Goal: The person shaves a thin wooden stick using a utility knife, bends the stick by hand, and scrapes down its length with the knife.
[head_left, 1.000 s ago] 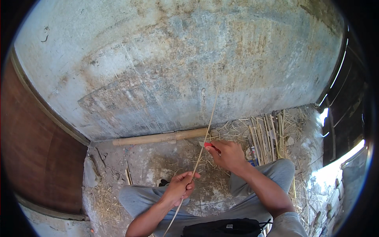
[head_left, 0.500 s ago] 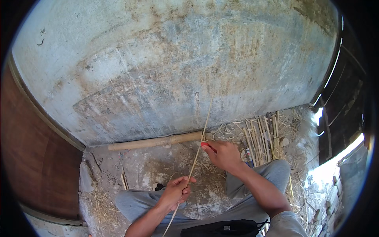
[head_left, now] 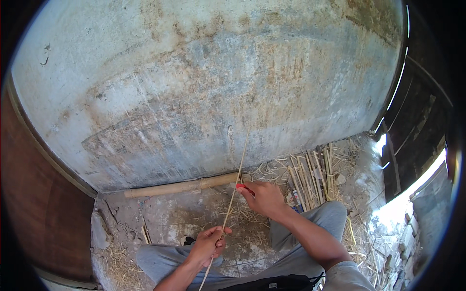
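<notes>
A long, thin, pale strip [head_left: 230,209], which looks like split bamboo, slants up from near my lap toward the wall. My left hand [head_left: 208,247] is closed around its lower part, and the tail end hangs below that hand. Farther up, my right hand [head_left: 264,198] is closed on a small red tool [head_left: 241,185], whose tip lies against the strip. The fingers hide most of this tool, so its exact kind is unclear.
A thick bamboo pole [head_left: 165,190] lies along the foot of the stained wall [head_left: 194,97]. Split bamboo sticks [head_left: 310,177] are heaped at the right among shavings. My bent legs [head_left: 165,259] frame the littered floor. A brown panel [head_left: 43,194] stands at the left.
The whole view has shifted a little, so the scene sits lower and more to the left. Both hands keep nearly the same places on the strip.
</notes>
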Motion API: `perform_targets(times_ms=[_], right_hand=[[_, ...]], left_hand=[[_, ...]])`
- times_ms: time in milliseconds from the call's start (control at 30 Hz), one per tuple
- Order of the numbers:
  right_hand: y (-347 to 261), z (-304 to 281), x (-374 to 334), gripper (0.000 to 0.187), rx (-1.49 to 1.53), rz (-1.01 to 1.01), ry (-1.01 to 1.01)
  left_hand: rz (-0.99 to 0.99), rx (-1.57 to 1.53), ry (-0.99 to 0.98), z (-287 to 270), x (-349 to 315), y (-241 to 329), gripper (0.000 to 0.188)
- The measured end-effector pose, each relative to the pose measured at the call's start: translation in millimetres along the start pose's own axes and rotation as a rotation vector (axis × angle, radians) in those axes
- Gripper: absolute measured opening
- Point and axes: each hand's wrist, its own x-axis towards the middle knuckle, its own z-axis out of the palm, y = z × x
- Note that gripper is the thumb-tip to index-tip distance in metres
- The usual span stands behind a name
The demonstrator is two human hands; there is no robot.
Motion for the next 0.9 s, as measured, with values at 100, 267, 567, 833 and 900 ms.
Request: perform_targets(times_ms=[100, 267, 567, 833, 900], right_hand=[[0.4, -0.9, 1.0, 0.028, -0.008, 0.003, -0.02], [9.8, 5.0, 3.3, 0.027, 0.002, -0.018, 0.032], [4.1, -0.3, 4.7, 0.025, -0.037, -0.009, 0.03], [37.0, -16.3, 25.3, 0.03, -0.013, 0.146, 0.2], [38.0, -24.2, 28.3, 0.033, -0.012, 0.237, 0.216]], left_hand=[[-0.01, 0.01, 0.01, 0.0, 0.1, 0.7, 0.029], [-0.004, 0.02, 0.015, 1.6, -0.2, 1.1, 0.029], [-0.009, 0.023, 0.031, 1.2, -0.1, 1.2, 0.029], [-0.046, 0.084, -0.025, 4.7, -1.3, -1.9, 0.03], [-0.032, 0.112, -0.067, 2.9, 0.2, -3.8, 0.031]])
